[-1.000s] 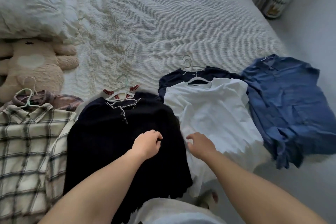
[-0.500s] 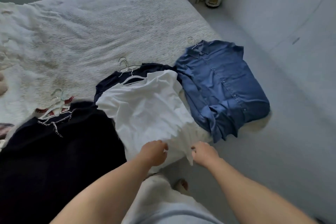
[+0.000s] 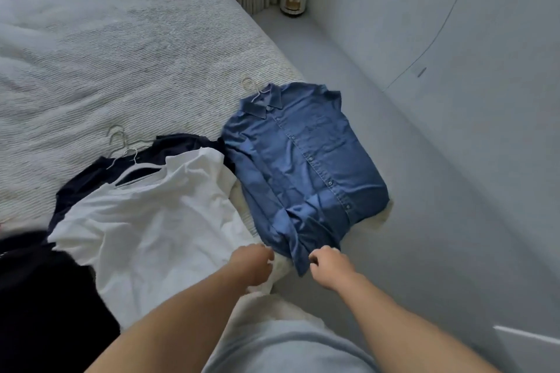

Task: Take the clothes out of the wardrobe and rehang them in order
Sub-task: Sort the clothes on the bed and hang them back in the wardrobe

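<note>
the blue shirt [image 3: 306, 166] lies flat at the bed's [image 3: 127, 48] right edge, near its front corner, on a hanger [image 3: 253, 88]. collar and hook point toward the bed's far end, hem toward the person; its long axis runs along that edge. the left hand [image 3: 253, 263] looks loosely curled at the white t-shirt's [image 3: 151, 221] hem, the right hand [image 3: 328, 265] curled at the shirt's hem; whether either pinches cloth i cannot tell. best to tug the hem evenly and keep the hanger seated.
</note>
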